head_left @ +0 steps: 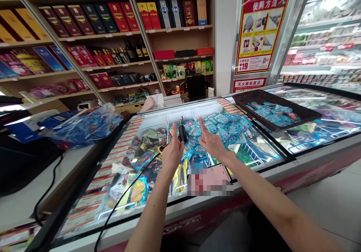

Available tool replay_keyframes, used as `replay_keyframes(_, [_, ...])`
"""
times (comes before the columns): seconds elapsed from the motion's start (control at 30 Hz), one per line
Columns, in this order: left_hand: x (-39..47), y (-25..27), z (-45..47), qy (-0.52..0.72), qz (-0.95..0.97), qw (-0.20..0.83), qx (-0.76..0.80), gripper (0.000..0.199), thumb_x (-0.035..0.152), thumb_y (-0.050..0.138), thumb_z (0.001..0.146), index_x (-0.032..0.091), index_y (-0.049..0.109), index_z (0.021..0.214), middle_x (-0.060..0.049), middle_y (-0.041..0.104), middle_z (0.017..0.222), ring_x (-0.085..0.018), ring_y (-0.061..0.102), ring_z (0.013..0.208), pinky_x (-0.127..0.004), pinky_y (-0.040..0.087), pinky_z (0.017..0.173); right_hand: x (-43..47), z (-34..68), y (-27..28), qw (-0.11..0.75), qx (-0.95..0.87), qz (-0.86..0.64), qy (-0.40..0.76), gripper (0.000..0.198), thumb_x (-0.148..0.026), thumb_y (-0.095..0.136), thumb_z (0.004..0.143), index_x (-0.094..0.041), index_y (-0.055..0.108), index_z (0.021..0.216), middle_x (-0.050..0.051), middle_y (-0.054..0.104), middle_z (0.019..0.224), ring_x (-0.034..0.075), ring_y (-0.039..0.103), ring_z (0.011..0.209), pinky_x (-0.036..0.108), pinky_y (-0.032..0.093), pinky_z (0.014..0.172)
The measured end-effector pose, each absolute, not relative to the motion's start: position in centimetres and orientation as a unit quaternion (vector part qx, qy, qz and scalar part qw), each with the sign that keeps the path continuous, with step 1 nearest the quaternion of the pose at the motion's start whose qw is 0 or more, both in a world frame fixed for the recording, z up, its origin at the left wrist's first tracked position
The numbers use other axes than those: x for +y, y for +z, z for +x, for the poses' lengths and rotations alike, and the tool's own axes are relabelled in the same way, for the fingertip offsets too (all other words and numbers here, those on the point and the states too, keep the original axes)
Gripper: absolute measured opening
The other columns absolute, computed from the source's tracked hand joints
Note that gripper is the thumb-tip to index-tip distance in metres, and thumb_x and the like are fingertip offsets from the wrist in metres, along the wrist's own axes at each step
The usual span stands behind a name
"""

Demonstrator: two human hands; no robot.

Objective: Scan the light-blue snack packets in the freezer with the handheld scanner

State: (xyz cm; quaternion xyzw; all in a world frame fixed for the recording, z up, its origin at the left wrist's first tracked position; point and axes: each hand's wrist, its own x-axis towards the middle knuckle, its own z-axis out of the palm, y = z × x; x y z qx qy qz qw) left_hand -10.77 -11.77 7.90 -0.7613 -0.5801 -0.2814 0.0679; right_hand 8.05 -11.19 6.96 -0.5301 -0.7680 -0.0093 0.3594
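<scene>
Over the glass lid of a chest freezer (203, 203), my left hand (172, 152) grips a small black device (182, 132) with a black cable (124, 195) trailing down toward me. My right hand (210, 141) hovers just to its right, holding nothing, index finger pointing up and thumb spread. Both hands sit above blue ice-cream packets (225, 126) seen through the glass. A blurred pink item (210, 180) lies on the lid below my right wrist.
A dark plastic basket (248, 98) with blue packets rests on the freezer at the right. A blue plastic bag (84, 128) lies on the counter at left, beside a black machine (19, 162). Shelves of boxed goods (113, 38) stand behind; an upright chiller (324, 41) is far right.
</scene>
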Motion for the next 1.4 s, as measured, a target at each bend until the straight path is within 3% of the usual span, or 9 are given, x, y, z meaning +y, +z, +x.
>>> replay_keyframes(0.17, [-13.7, 6.6, -10.1, -0.224, -0.775, 0.024, -0.591, 0.077, 0.023, 0.041, 0.081, 0.023, -0.002, 0.145, 0.000, 0.056, 0.071, -0.012, 0.050, 0.055, -0.021, 0.030, 0.052, -12.5, 8.6, 5.9, 0.253, -0.777, -0.577, 0.013, 0.080, -0.013, 0.040, 0.076, -0.024, 0.003, 0.147, 0.002, 0.066, 0.076, 0.017, 0.056, 0.061, 0.027, 0.041, 0.061])
replay_keyframes(0.4, [-15.7, 7.0, -10.1, -0.335, -0.768, -0.073, -0.541, 0.075, 0.026, 0.043, 0.082, 0.020, 0.004, 0.145, 0.006, 0.045, 0.063, -0.010, 0.044, 0.052, -0.021, 0.033, 0.055, -14.7, 9.6, 6.9, 0.298, -0.764, -0.572, 0.028, 0.076, -0.019, 0.041, 0.078, -0.017, 0.008, 0.146, 0.003, 0.065, 0.073, 0.018, 0.058, 0.065, 0.027, 0.041, 0.062])
replay_keyframes(0.63, [-18.2, 7.2, -10.2, -0.352, -0.760, -0.095, -0.538, 0.056, 0.043, 0.045, 0.082, 0.020, 0.035, 0.133, 0.006, 0.044, 0.062, -0.010, 0.045, 0.055, -0.022, 0.034, 0.057, -17.0, 10.7, 7.4, 0.329, -0.762, -0.556, 0.042, 0.058, -0.029, 0.045, 0.084, -0.022, 0.032, 0.139, 0.002, 0.064, 0.076, 0.018, 0.059, 0.070, 0.027, 0.041, 0.065])
replay_keyframes(0.83, [-20.6, 3.2, -11.0, -0.354, -0.730, -0.127, -0.570, 0.047, 0.049, 0.043, 0.082, 0.019, 0.050, 0.118, 0.003, 0.047, 0.064, -0.012, 0.047, 0.059, -0.025, 0.036, 0.059, -18.1, 13.0, 3.2, 0.406, -0.690, -0.588, 0.121, 0.042, -0.043, 0.043, 0.086, -0.019, 0.054, 0.119, 0.001, 0.060, 0.071, 0.017, 0.056, 0.069, 0.027, 0.040, 0.067])
replay_keyframes(1.0, [-22.1, 0.6, -11.2, -0.388, -0.697, -0.161, -0.581, 0.046, 0.050, 0.046, 0.081, 0.019, 0.057, 0.112, -0.005, 0.057, 0.085, -0.014, 0.051, 0.068, -0.030, 0.043, 0.066, -19.8, 14.6, 0.6, 0.501, -0.590, -0.606, 0.181, 0.053, -0.056, 0.032, 0.086, -0.015, 0.061, 0.102, 0.002, 0.054, 0.063, 0.017, 0.048, 0.059, 0.028, 0.038, 0.060])
replay_keyframes(1.1, [-22.7, 0.3, -11.0, -0.410, -0.680, -0.170, -0.584, 0.044, 0.051, 0.047, 0.080, 0.020, 0.059, 0.109, -0.006, 0.057, 0.086, -0.015, 0.052, 0.070, -0.031, 0.043, 0.068, -20.9, 14.9, 0.5, 0.523, -0.556, -0.607, 0.221, 0.059, -0.063, 0.027, 0.084, -0.017, 0.062, 0.094, 0.003, 0.052, 0.061, 0.018, 0.046, 0.058, 0.029, 0.037, 0.056])
replay_keyframes(1.23, [-23.3, 0.7, -10.9, -0.423, -0.657, -0.206, -0.589, 0.045, 0.057, 0.045, 0.079, 0.019, 0.060, 0.099, -0.004, 0.056, 0.078, -0.015, 0.050, 0.068, -0.029, 0.041, 0.064, -21.6, 14.8, 1.3, 0.522, -0.540, -0.616, 0.238, 0.066, -0.069, 0.017, 0.082, -0.019, 0.061, 0.080, 0.003, 0.050, 0.056, 0.019, 0.047, 0.057, 0.030, 0.035, 0.055])
replay_keyframes(1.4, [-22.9, 2.2, -11.2, -0.420, -0.646, -0.233, -0.594, 0.045, 0.063, 0.044, 0.077, 0.019, 0.053, 0.070, 0.002, 0.045, 0.060, -0.012, 0.041, 0.057, -0.026, 0.031, 0.054, -20.4, 14.3, 3.1, 0.442, -0.615, -0.615, 0.219, 0.066, -0.071, 0.016, 0.082, -0.021, 0.053, 0.061, 0.003, 0.053, 0.058, 0.018, 0.049, 0.061, 0.028, 0.033, 0.058])
